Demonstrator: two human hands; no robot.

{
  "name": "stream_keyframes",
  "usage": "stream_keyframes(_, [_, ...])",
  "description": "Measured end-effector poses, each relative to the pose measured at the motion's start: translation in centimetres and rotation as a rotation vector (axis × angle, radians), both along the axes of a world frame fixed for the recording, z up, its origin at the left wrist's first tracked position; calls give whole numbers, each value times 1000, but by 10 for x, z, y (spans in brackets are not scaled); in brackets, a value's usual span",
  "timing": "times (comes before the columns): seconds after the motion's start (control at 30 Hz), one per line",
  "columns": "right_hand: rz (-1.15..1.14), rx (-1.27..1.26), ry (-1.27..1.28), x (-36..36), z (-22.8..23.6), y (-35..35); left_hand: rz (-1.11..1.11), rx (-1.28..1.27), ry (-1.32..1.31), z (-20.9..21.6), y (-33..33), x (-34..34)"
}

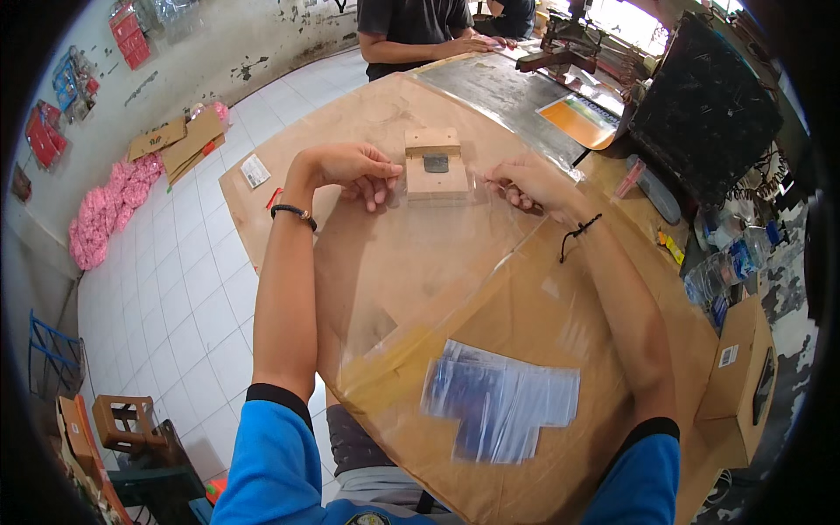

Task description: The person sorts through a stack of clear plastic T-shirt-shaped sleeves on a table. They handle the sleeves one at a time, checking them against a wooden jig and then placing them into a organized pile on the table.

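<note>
a wooden block (437, 184) bearing a dark grey piece (436, 164) stands on the brown tabletop (372, 118). the left hand (354, 171), just left of the block, and the right hand (534, 182), just right of it, have thumb and forefinger drawn together, whether on anything cannot be told; overlapping clear sleeves (503, 402) lie on the block's near side.

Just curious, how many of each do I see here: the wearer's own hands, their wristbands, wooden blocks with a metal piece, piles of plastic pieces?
Left hand and right hand: 2
Left wristband and right wristband: 2
Wooden block: 1
Pile of plastic pieces: 1
Total: 6
</note>
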State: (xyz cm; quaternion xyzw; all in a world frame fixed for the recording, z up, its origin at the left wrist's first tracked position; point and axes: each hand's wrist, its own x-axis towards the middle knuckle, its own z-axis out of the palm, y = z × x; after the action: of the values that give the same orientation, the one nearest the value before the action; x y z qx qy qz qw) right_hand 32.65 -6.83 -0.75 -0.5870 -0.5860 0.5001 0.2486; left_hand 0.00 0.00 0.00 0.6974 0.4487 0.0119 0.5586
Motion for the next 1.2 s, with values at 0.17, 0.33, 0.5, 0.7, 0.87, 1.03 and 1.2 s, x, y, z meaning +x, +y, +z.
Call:
stream_keyframes(0.17, [-109, 32, 42, -4, -5, 3, 37, 61, -9, 1, -1, -2])
stream_keyframes(0.33, [-140, 35, 12, -6, -5, -1, 35, 50, -26, -1, 0, -3])
stream_keyframes(0.5, [-119, 53, 38, -4, -8, 2, 36, 49, -52, -2, 0, -5])
stream_keyframes(0.7, [-86, 102, 47, 2, -20, 10, 48, 35, -76, -4, 2, -4])
stream_keyframes(0.87, [-57, 71, -5, 0, -18, 10, 56, 36, -72, -4, 1, -7])
stream_keyframes(1.03, [-82, 81, -7, -3, -14, 5, 67, 30, -73, -2, -2, -5])
stream_keyframes(1.2, [-75, 82, 4, -2, -17, 5, 61, 18, -83, -3, 1, -5])
